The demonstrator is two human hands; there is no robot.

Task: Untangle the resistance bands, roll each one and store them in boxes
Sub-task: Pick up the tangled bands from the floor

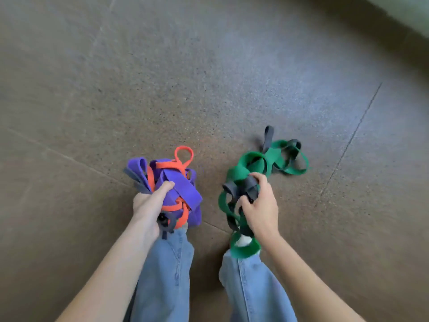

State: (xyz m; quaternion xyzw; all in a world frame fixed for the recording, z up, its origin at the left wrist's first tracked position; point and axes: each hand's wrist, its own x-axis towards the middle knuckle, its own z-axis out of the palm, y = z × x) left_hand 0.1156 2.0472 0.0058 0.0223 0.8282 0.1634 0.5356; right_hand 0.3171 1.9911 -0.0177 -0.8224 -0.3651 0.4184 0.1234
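Above the floor [209, 66], left hand [148, 205] fingers are curling round the purple-orange tangle [178, 184]; right hand [261, 205] fingers are pinching the green-grey tangle [250, 163].

Speckled brown floor [209, 77] (thin seams)

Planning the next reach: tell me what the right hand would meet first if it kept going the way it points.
Likely the green band just beyond the right hand, whose loops trail away onto the floor; depth is unclear from this one view.

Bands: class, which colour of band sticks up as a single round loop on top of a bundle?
The orange band, looping above the bundle in the left hand; the green band sprawls.
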